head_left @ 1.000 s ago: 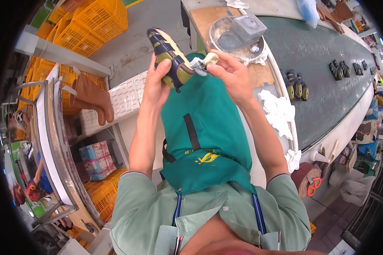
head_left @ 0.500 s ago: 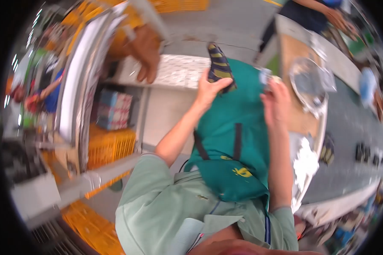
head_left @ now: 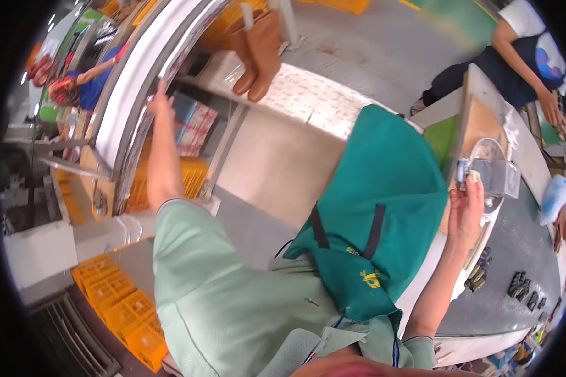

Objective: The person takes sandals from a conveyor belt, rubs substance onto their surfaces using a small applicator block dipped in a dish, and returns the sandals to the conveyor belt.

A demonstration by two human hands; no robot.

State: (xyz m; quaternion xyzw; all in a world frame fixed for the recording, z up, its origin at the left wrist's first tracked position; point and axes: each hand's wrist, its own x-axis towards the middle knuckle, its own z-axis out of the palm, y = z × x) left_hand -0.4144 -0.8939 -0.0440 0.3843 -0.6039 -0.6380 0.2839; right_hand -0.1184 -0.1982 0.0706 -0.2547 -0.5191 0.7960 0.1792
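My left hand (head_left: 161, 103) is stretched out at the edge of the white-topped rack (head_left: 122, 94) on the left. A finger points up and the thumb stands apart; no shoe shows in it. My right hand (head_left: 466, 210) is closed on a small cream cloth (head_left: 473, 176), with a pale blue-grey piece (head_left: 461, 171) beside it. It is raised near the round bowl (head_left: 486, 148) and the clear plastic container (head_left: 511, 180) at the right table. The green apron (head_left: 383, 182) hangs between my arms.
Brown boots (head_left: 263, 53) stand on a white woven-patterned shelf (head_left: 314, 94). Yellow crates (head_left: 122, 301) are at lower left. Shoes (head_left: 520, 286) lie on the dark belt (head_left: 503, 311). A person (head_left: 522, 63) is at upper right, another (head_left: 85, 78) at far left.
My left hand has moved left from in front of the apron to the rack, and the dark striped shoe it held is out of sight. The view has turned left; my right hand still holds the cloth.
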